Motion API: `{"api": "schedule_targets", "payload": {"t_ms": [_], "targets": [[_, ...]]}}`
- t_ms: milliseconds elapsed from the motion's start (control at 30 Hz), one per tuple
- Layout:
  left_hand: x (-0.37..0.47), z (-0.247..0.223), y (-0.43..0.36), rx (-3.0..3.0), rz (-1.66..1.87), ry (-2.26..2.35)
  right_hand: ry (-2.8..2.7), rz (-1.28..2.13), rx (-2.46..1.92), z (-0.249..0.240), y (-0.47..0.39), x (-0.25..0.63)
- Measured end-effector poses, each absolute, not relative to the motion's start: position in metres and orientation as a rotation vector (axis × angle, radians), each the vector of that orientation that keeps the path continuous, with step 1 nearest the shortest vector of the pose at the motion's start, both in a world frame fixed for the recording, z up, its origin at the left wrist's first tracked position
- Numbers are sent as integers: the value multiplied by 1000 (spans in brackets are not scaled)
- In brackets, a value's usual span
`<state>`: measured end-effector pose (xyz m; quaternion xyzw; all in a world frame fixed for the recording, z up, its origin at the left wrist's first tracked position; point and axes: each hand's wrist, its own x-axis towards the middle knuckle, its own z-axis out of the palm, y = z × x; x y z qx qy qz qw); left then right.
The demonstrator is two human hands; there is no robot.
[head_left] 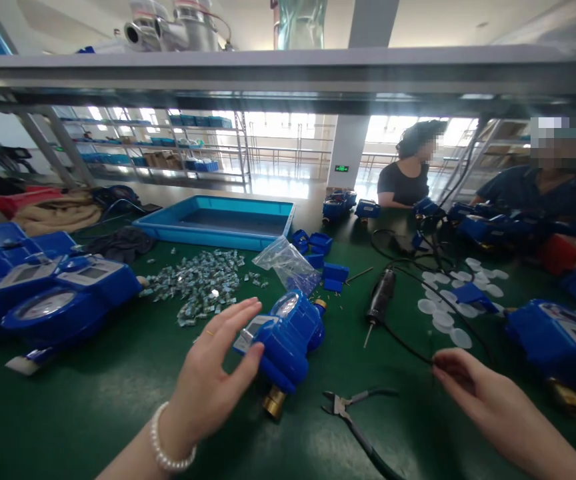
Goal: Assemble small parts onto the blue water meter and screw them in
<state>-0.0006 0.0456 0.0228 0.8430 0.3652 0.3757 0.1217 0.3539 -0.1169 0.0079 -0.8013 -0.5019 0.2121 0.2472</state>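
Past the fingertips of the left hand (215,373), a shallow, smooth-walled blue tray (218,239) is seen. Nearer, a crumpled clear plastic bag (291,263) is seen; its contents cannot be made out. Beside the bag, small blue plastic boxes (335,273) are grouped.

The blue meter (288,343) is located just right of the left hand, which is held wide, with thumb and fingers spread around its display side; firm contact cannot be confirmed. Its long axis is laid diagonally, one brass end pointed toward the wearer, the other away and rightward. Its body is glossy and rounded.

The right hand (488,393) is pinched narrow at a thin black cable (408,348); whether the cable is held cannot be told. Between the hands, pliers (341,405) are laid with jaws parted. Beyond the right hand, translucent round discs (443,319) are scattered on the green surface (143,413).
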Motion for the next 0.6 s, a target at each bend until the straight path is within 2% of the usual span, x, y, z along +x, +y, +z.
{"api": "schedule_targets", "payload": {"t_ms": [67, 200, 367, 600], "targets": [[9, 17, 28, 2562, 1003, 894, -1071, 926, -1778, 22, -107, 325], [19, 5, 24, 2730, 883, 814, -649, 1190, -1315, 40, -90, 265], [18, 1, 39, 2707, 954, 663, -543, 1368, -1178, 44, -71, 229], [9, 1, 51, 2644, 963, 531, -743, 1389, -1175, 43, -45, 211]]}}
